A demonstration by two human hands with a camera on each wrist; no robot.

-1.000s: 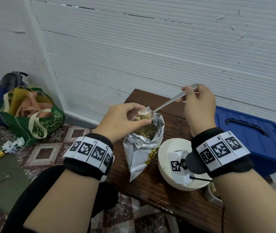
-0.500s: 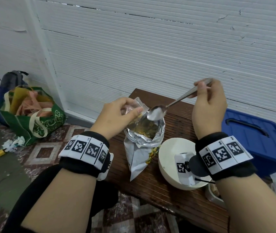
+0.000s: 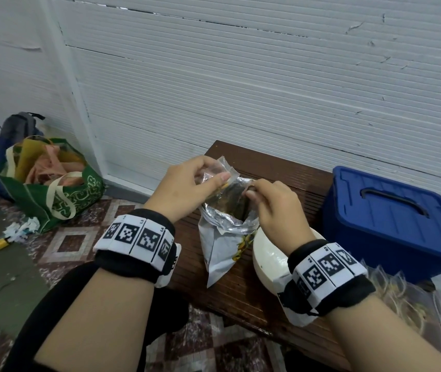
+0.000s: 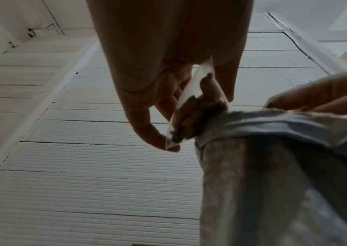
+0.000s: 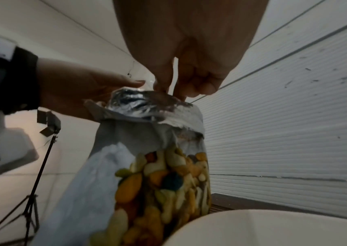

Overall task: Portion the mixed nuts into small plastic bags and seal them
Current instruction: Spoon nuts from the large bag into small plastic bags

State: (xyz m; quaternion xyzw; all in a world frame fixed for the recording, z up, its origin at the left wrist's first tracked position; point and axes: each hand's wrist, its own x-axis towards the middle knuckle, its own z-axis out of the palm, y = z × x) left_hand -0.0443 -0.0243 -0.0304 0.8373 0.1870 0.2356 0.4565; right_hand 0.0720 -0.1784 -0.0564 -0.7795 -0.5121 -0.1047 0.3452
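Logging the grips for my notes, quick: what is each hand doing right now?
Left hand: pinching the small clear bag, which holds some nuts.
Right hand: fingers curled, dipped into the foil nut pouch; whether they grip anything cannot be told.

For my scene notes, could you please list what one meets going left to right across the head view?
Green tote bag → left hand → large foil nut bag → right hand → blue lidded bin.

Spoon hidden in nut pouch (image 3: 224, 237)
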